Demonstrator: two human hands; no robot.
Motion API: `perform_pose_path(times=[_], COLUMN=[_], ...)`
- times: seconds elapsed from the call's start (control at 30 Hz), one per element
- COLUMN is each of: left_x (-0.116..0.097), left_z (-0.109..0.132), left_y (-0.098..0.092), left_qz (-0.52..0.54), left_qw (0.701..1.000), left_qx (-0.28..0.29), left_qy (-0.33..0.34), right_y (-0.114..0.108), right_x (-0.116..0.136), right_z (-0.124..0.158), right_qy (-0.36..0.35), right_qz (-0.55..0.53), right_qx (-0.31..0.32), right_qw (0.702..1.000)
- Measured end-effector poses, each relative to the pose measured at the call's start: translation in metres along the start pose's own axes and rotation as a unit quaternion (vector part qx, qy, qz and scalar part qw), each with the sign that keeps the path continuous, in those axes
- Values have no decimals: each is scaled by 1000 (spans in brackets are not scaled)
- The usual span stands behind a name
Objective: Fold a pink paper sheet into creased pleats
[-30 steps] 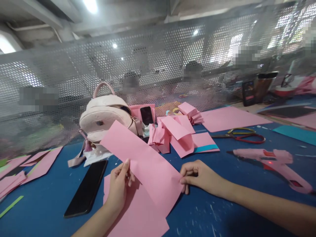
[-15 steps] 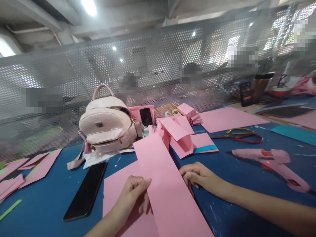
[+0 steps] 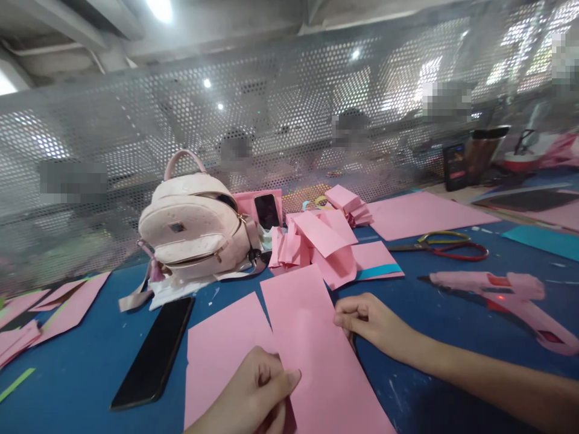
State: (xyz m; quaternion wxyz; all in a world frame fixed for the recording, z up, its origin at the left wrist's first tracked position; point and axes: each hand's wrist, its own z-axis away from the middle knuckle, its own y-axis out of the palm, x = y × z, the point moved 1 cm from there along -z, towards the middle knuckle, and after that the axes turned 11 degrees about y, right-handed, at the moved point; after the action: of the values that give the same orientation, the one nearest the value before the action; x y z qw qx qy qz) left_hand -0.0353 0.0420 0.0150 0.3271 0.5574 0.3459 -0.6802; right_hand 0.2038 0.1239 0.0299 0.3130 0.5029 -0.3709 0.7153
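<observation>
Across the lower centre of the frame, a pink paper strip (image 3: 312, 337) lies between both hands, its long axis slanting from mid-frame towards the bottom right. The left hand (image 3: 253, 392) pinches its left edge, thumb on top; the right hand (image 3: 371, 328) pinches the opposite edge higher up, nearer the far end. Under the left hand (partly hidden by it) is a wider pink sheet (image 3: 226, 349). A black smartphone (image 3: 154, 355) rests left of that, a pink glue gun (image 3: 502, 295) far right.
</observation>
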Motion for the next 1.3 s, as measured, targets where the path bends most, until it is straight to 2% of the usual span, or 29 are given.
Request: perform_pose_path(times=[0.27, 0.63, 0.9, 1.3], left_x=[-13, -30, -21, -25], left_z=[1, 5, 8, 7], left_y=[-4, -5, -10, -10], left_qz=[-66, -95, -73, -24], left_qw=[997, 991, 991, 991], left_qx=[43, 84, 91, 124], left_qy=[-9, -34, -63, -42], right_y=[-5, -9, -7, -8], right_x=[1, -3, 6, 3], right_z=[-4, -6, -3, -5], right_qy=[21, -2, -25, -20], right_qz=[-14, -86, -135, -156], right_qx=[-47, -102, -96, -120], right_qw=[999, 991, 986, 980])
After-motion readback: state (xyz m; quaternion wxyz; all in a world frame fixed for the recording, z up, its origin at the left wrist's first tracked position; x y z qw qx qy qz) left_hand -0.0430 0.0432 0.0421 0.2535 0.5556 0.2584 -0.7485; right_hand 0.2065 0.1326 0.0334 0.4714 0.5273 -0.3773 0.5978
